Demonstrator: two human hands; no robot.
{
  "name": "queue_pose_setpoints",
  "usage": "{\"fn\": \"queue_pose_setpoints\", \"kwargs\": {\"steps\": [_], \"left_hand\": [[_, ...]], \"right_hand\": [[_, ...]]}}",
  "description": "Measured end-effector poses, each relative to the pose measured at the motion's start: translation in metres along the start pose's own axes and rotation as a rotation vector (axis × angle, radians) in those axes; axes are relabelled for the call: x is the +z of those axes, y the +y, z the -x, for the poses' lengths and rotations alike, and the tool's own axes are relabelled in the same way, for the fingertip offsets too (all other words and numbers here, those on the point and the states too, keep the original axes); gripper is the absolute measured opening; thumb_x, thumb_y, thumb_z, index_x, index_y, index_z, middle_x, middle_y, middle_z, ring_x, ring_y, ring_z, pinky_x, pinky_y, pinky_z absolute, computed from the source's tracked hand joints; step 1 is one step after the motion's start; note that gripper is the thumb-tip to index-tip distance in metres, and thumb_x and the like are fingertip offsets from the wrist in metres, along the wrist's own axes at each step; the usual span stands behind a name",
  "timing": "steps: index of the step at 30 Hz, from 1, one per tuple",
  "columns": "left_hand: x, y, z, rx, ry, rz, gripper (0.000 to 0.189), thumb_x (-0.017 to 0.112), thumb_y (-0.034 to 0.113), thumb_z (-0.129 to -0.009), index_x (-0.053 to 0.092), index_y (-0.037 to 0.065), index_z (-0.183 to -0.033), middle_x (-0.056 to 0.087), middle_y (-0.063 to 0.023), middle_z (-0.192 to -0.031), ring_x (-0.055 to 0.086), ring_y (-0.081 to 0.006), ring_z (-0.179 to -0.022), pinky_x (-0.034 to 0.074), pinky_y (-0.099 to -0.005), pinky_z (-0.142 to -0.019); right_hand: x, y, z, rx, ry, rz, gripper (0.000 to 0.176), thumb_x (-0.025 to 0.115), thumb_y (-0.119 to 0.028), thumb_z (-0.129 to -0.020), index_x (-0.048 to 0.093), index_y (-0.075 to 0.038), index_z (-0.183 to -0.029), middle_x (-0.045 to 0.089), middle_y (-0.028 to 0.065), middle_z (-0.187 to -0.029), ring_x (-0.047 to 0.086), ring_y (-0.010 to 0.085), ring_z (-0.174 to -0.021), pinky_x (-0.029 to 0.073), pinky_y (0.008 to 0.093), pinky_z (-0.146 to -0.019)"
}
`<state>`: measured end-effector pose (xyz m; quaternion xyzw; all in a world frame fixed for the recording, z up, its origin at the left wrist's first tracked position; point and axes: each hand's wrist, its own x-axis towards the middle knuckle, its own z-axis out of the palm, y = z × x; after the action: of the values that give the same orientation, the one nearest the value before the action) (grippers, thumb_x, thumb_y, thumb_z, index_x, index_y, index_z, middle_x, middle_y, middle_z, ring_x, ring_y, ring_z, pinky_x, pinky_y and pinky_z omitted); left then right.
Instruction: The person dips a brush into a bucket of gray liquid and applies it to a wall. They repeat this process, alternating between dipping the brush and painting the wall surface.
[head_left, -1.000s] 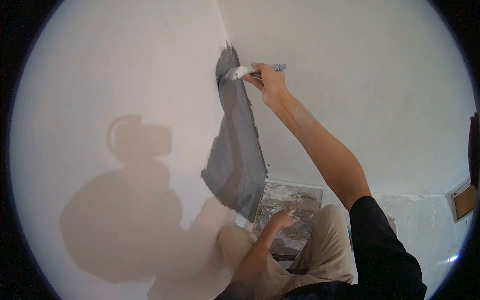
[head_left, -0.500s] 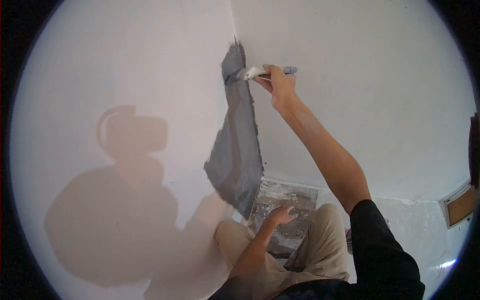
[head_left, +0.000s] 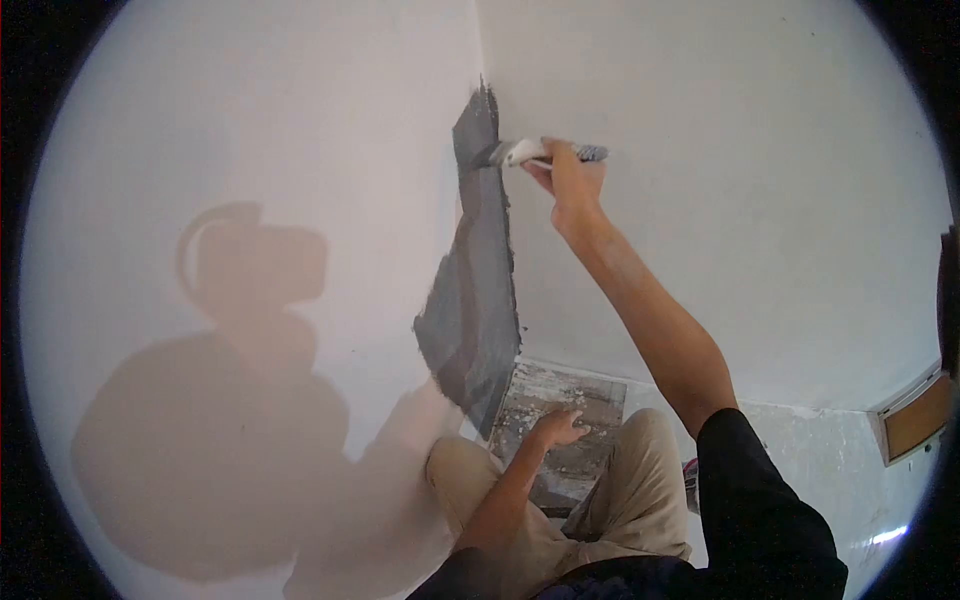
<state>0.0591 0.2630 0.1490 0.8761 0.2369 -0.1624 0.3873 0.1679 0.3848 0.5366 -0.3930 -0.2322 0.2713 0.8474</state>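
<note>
My right hand (head_left: 568, 175) is closed around the handle of a paintbrush (head_left: 520, 153), pale near its head and speckled grey at the handle end. The brush head touches a wet-looking grey coating (head_left: 470, 290) running down the corner where two white walls meet. Ragged edges show at the coating's top and along its sides. Well below, my left hand (head_left: 562, 428) hangs in front of my knees with its fingers apart, holding nothing. Under it is a stained, splattered floor panel (head_left: 600, 400).
A white wall (head_left: 150, 130) on the left carries my shadow. Another white wall (head_left: 720, 180) rises on the right. A brown-panelled frame (head_left: 918, 418) stands at the far right. Part of a reddish container (head_left: 691, 480) shows beside my right leg.
The brush head has moved right, toward the corner line and the coating's right edge. The whole view has shifted slightly. My left hand keeps its place before my knees.
</note>
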Motion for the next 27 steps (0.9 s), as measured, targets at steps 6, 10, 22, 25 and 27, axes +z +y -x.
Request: {"fn": "queue_pose_setpoints", "kwargs": {"steps": [6, 10, 22, 25, 27], "left_hand": [[0.037, -0.038, -0.038, 0.123, 0.174, 0.056, 0.064, 0.057, 0.047, -0.085, 0.042, 0.008, -0.134, 0.046, -0.0216, -0.133, 0.045, -0.0347, -0.123, 0.036, -0.0435, -0.102], [0.0, 0.0, 0.001, 0.009, 0.051, 0.021, 0.066, 0.054, 0.049, -0.085, 0.04, 0.009, -0.136, 0.042, -0.0214, -0.135, 0.041, -0.0346, -0.125, 0.035, -0.0431, -0.104], [-0.005, 0.007, 0.009, -0.043, 0.031, -0.025, 0.074, 0.051, 0.053, -0.084, 0.035, 0.005, -0.138, 0.042, -0.0196, -0.136, 0.042, -0.0333, -0.124, 0.036, -0.0403, -0.104], [-0.003, 0.006, 0.007, -0.057, -0.007, -0.033, 0.074, 0.05, 0.053, -0.085, 0.034, 0.005, -0.139, 0.045, -0.0198, -0.134, 0.044, -0.0339, -0.123, 0.036, -0.04, -0.104], [-0.01, 0.008, 0.01, -0.114, -0.095, 0.048, 0.074, 0.05, 0.053, -0.086, 0.032, 0.005, -0.139, 0.045, -0.0203, -0.134, 0.044, -0.0341, -0.123, 0.036, -0.0401, -0.104]], "right_hand": [[0.033, 0.008, -0.011, 0.097, 0.09, -0.058, 0.016, 0.057, -0.002, -0.081, 0.051, 0.011, -0.089, 0.057, 0.0172, -0.089, 0.064, 0.0251, -0.076, 0.061, 0.0286, -0.07], [0.049, -0.021, -0.008, 0.026, 0.035, -0.125, 0.02, 0.057, -0.003, -0.082, 0.052, 0.014, -0.092, 0.057, 0.0174, -0.09, 0.064, 0.0256, -0.078, 0.06, 0.0296, -0.073], [-0.06, -0.019, 0.023, -0.382, -0.686, 0.684, 0.009, 0.062, 0.001, -0.081, 0.064, 0.002, -0.089, 0.065, 0.0075, -0.085, 0.065, 0.0199, -0.085, 0.054, 0.0317, -0.074], [-0.06, -0.015, 0.01, -0.622, -0.966, 0.9, 0.014, 0.06, 0.007, -0.078, 0.067, -0.001, -0.086, 0.068, 0.008, -0.085, 0.066, 0.0205, -0.085, 0.053, 0.0312, -0.074], [-0.056, -0.012, -0.001, -0.681, -1.101, 0.945, 0.019, 0.059, 0.011, -0.075, 0.068, -0.002, -0.086, 0.069, 0.0096, -0.086, 0.067, 0.022, -0.085, 0.053, 0.0313, -0.075]]}}
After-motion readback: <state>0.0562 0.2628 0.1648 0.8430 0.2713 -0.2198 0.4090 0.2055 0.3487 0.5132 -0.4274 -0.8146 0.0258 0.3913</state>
